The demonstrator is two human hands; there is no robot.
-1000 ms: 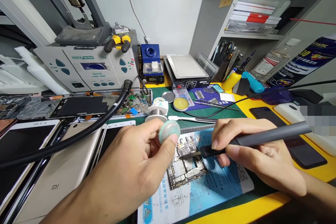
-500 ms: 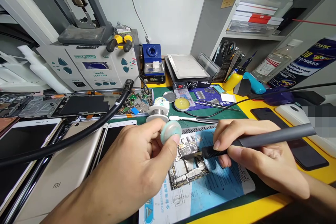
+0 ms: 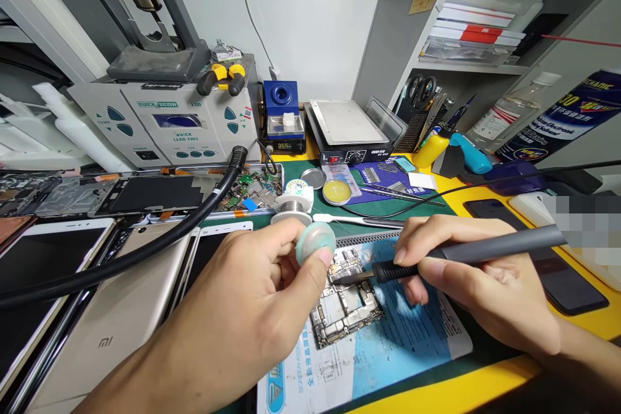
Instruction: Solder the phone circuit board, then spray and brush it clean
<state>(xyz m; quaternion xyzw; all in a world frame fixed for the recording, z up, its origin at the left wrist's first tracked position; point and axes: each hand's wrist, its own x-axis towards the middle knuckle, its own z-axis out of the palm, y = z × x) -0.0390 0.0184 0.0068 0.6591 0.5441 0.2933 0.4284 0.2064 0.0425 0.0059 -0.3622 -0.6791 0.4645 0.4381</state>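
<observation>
My left hand (image 3: 262, 297) is closed on a small round teal-and-clear spool (image 3: 316, 242), pinched between thumb and fingers above the board's upper left corner. What is wound in it is hard to make out. In my right hand (image 3: 466, 278) is a soldering iron (image 3: 490, 246), gripped like a pen. Its dark blade-like tip lies low over the upper part of a phone circuit board (image 3: 347, 323); I cannot tell whether it touches. Beneath the board is a blue and white printed sheet (image 3: 412, 343). My left thumb and the spool hide part of the board's left edge.
Behind my hands are a solder wire reel (image 3: 291, 207), a tin of yellow paste (image 3: 336, 192), a white-handled brush (image 3: 339, 220) and tweezers (image 3: 398, 193). A thick black hose (image 3: 160, 255) crosses phones on the left. A black phone (image 3: 557, 278) lies at right.
The soldering iron has shifted slightly, its tip a little farther away from me on the board and its rear end to the left. My left hand stays almost still with the spool.
</observation>
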